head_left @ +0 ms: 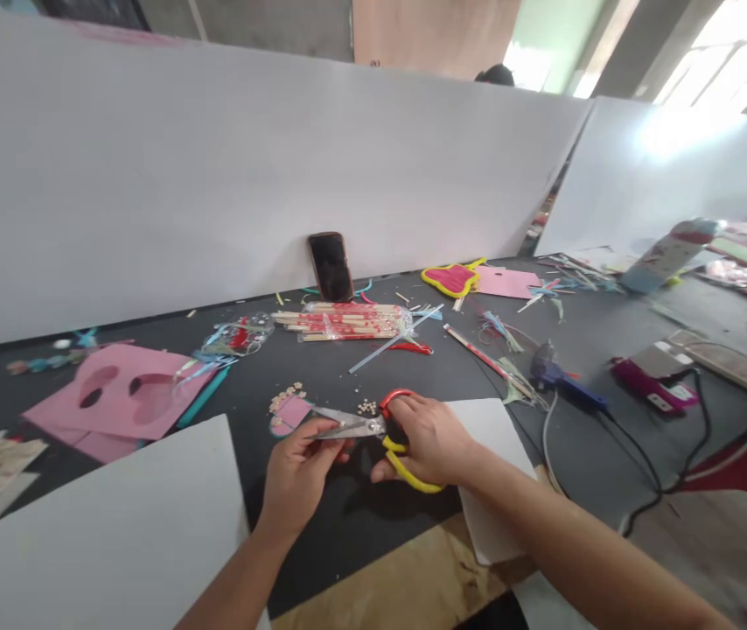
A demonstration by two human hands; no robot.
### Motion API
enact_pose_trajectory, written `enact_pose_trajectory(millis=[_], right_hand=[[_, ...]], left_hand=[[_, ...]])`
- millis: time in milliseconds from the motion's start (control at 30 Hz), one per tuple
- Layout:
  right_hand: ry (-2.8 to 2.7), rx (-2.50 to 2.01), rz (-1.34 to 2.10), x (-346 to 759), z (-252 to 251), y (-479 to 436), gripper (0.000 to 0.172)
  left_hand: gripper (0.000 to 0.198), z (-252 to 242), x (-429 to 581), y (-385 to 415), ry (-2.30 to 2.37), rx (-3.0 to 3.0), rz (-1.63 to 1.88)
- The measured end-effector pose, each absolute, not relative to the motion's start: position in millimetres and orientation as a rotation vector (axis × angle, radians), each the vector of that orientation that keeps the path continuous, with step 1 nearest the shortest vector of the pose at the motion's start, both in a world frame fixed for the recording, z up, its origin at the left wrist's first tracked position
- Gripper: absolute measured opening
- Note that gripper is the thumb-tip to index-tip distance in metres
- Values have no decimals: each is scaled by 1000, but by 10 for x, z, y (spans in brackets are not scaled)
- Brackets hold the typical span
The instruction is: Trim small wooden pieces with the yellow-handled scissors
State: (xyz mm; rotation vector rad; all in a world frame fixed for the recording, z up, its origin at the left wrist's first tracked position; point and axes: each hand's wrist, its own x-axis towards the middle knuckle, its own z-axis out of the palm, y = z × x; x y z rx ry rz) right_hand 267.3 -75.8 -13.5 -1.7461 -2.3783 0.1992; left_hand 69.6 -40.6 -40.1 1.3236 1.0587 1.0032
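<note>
My right hand (429, 442) is closed on the red and yellow handles of a pair of scissors (355, 425), whose steel blades point left. My left hand (298, 472) pinches something small right under the blades; I cannot make out what it is. Just left of the blade tips lies a small pink heart (289, 413) edged with pale beads. Loose beads (366, 406) lie beside the scissors. All of this is over the dark table (347, 516).
White sheets lie at the near left (104, 525) and under my right wrist (488, 429). Pink paper with heart cut-outs (117, 394), a pack of sticks (344, 321), a phone (331, 265) propped on the white partition, a blue glue gun (567, 381) with cables, and a pink and yellow shape (452, 278) are around.
</note>
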Motion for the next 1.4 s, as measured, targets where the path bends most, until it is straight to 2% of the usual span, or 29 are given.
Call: enact_pose_trajectory(millis=[400,667,900,1167,1400], right_hand=[[-2379,-1834,149,2668,-157,-785,51],[-2361,-1857,97,2630,-131,-766,48],[-2348,-1678,52,2616,-119,-757,58],[-2385,-1734,96,2647,-131,-762,53],[-2404,-1874,123,2644,-127,-787,48]], left_hand=[[12,-331,742,-392,1013,1274,1022],[13,-349,746,-400,1008,1254,1081],[8,-274,721,-410,938,1286,1026],[9,-286,715,-415,904,1240,965],[17,-293,749,-406,961,1281,939]])
